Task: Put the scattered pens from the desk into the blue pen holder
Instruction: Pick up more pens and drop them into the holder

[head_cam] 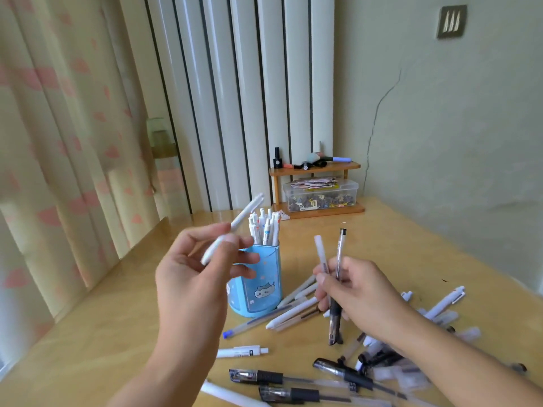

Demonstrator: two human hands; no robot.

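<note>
The blue pen holder (258, 284) with a cartoon cat on it stands upright mid-desk, with several white pens (266, 229) sticking out of its top. My left hand (199, 271) is raised just left of the holder, shut on a white pen (235, 226) that slants up to the right. My right hand (358, 292) hovers right of the holder and grips two pens upright: a clear pen with a black grip (338, 289) and a white-capped one (321, 254). Several scattered pens (293, 314) lie on the desk below and around my right hand.
Black-capped gel pens (282, 377) lie near the front edge of the wooden desk (117, 348). A small wooden shelf (317, 168) with a clear box (320, 195) stands at the back by the wall. Curtains hang on the left.
</note>
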